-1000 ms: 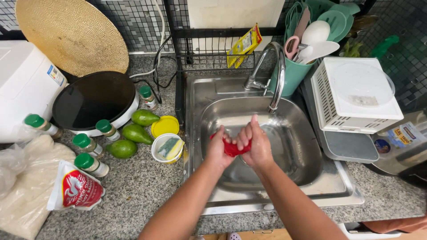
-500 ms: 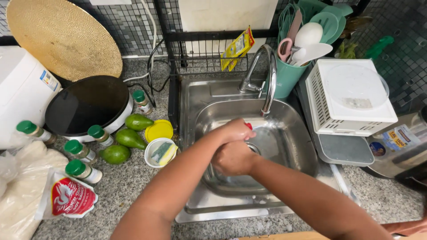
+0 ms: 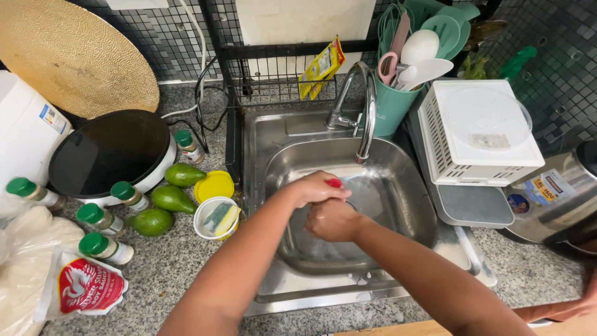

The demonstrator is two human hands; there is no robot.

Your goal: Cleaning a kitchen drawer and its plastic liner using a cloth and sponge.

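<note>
Presently, both hands are held over the basin of the steel sink (image 3: 398,155), below the spout of the curved tap (image 3: 364,106). The left hand (image 3: 314,186) is curled in a clenched grip around a small red object (image 3: 334,183), of which only one end can be seen past the fingers; what kind of thing it is cannot be told. The right hand (image 3: 333,219) is held just beneath the left and pressed against it, its fingers folded inward; whether anything is grasped in that grip cannot be told.

On the counter (image 3: 155,267), just beside the sink's left edge, a small white cup (image 3: 216,218) holding a sponge is set, with a yellow lid (image 3: 213,185) behind it and three avocados (image 3: 169,199) beside it. Against the sink's right edge a white basket (image 3: 479,134) is placed, and a teal utensil holder (image 3: 393,106) stands behind the tap.
</note>
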